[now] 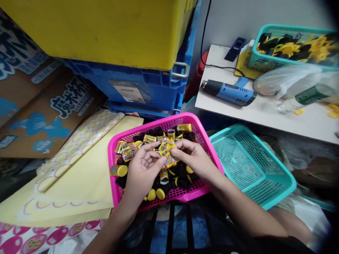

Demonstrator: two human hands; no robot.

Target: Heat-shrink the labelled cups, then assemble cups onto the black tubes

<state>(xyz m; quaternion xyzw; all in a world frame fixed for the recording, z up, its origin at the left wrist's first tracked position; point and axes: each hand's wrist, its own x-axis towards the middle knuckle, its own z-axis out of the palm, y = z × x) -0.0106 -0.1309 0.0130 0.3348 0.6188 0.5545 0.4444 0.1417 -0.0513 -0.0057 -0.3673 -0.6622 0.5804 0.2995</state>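
Our left grip (143, 169) lies half open, fingertips on a yellow packet (171, 161); our right grip (192, 158) pinches a second packet (166, 148). Both work inside one pink basket (148, 124), among over a dozen black bottles (182, 173) with yellow caps. Right of the grips sit a teal basket (251, 165) and, farther off, a worktop (304, 123) carrying a heat gun (229, 92) and another teal basket (288, 47). Left lie yellow sheets (79, 176); ahead stand blue crates (140, 88).

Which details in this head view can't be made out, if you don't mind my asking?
Head view:
- Small yellow packets between the left hand and right hand: fingers hide parts; print too small to read.
- Floor of the pink basket: hidden by packed containers.
- Far teal basket: blurred, cut off by the right edge.
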